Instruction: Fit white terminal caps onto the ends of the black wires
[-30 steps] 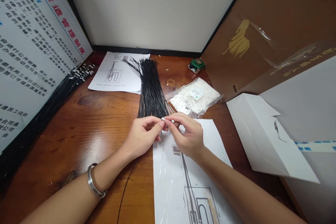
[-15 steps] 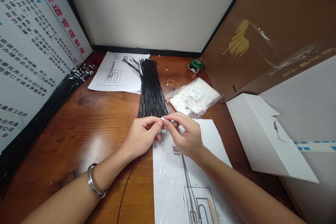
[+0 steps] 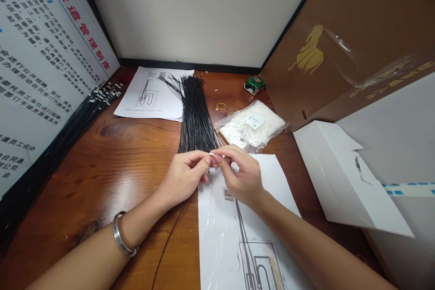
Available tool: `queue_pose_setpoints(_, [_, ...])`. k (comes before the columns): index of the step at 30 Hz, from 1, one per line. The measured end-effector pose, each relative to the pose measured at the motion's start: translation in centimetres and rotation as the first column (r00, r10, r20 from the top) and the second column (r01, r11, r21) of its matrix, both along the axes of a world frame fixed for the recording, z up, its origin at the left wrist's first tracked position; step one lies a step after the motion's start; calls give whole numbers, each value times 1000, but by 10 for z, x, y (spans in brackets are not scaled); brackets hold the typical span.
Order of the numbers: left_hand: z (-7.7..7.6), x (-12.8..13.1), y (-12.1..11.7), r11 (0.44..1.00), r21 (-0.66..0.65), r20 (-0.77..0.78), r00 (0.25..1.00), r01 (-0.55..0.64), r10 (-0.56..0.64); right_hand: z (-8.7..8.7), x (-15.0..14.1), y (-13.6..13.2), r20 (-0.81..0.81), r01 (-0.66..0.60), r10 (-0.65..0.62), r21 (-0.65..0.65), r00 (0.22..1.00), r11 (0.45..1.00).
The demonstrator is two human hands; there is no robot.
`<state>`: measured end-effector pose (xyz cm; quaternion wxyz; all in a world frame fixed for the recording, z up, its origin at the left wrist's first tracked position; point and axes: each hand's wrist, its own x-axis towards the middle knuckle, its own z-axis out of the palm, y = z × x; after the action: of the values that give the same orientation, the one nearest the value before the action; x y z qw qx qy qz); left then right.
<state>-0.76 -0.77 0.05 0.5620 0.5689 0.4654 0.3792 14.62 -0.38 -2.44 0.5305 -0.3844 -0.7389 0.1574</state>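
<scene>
My left hand (image 3: 186,176) and my right hand (image 3: 243,176) meet fingertip to fingertip in the middle of the view. Both are closed in a pinch. Between the right fingertips shows a tiny white plastic connector (image 3: 211,154), mostly covered by the fingers. A thin black wire (image 3: 165,245) runs from under my left hand down to the bottom edge; its pinched end is hidden. Just beyond the fingers lies a thick bundle of black wires (image 3: 195,113). A clear bag of small white connectors (image 3: 260,120) rests behind my right hand.
Beneath my right hand lies a sheet with a printed drawing (image 3: 220,235); another printed sheet (image 3: 131,99) is at the back left. Black wires with white ends (image 3: 105,93) lean along the left panel. A green tape measure (image 3: 254,84), a rubber band (image 3: 220,106) and a white box (image 3: 340,176) stand around.
Both hands stay in almost the same place. The white connector has shifted slightly at the fingertips, and the trailing wire has moved a little to the right.
</scene>
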Motion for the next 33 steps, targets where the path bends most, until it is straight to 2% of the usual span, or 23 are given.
queue_pose_setpoints(10, [1, -3, -2, 997, 53, 132, 989, 62, -69, -1, 3, -1, -70, -74, 74, 13, 995, 997])
queue_pose_setpoints(18, [1, -3, -1, 998, 16, 188, 980, 65, -67, 0, 2, -1, -77, -76, 77, 16, 994, 997])
queue_pose_setpoints(27, [1, -3, 1, 999, 0, 126, 992, 33, -33, 3, 1, -2, -73, -53, 50, -37, 996, 998])
queue_pose_setpoints(30, [1, -2, 0, 1000, -1, 124, 992, 30, -30, 1, 1, -2, -91, -4, -4, -84, 996, 996])
queue_pose_setpoints(33, [0, -1, -3, 999, -19, 97, 995, 41, -39, 0, 1, 0, -209, 142, -187, -210, 960, 967])
